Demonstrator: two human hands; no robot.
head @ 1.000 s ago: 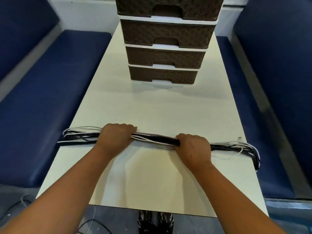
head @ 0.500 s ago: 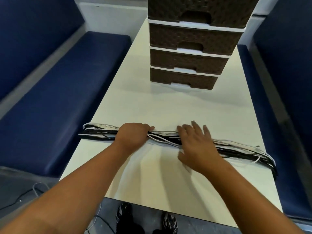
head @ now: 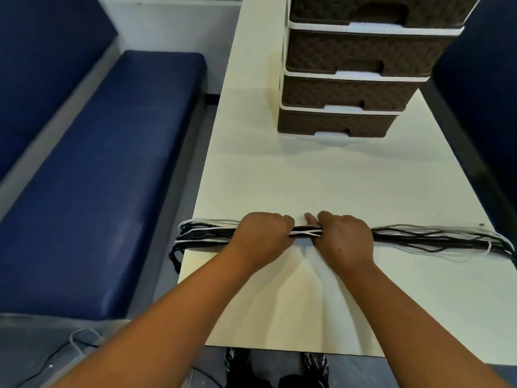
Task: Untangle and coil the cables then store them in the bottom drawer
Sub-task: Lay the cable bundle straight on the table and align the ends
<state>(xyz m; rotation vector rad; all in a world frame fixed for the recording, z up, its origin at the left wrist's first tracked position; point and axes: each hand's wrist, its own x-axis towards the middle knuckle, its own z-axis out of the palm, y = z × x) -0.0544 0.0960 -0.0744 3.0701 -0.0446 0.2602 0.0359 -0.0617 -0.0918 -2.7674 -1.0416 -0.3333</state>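
On the counter (head: 349, 191), left hand (head: 261, 238) and right hand (head: 345, 239) grip the cables (head: 419, 238) side by side, drawers (head: 335, 123) beyond.

We see a smooth, matt cream laminate desk (head: 321, 180); brown woven-texture plastic drawer unit (head: 349, 88) with glossy white frames at its far edge; matt black and white rubbery cables (head: 436, 239); navy leatherette bench cushion (head: 106, 169), slight sheen.

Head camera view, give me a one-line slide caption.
Both hands, left hand and right hand, grip the cable bundle before closed drawers.
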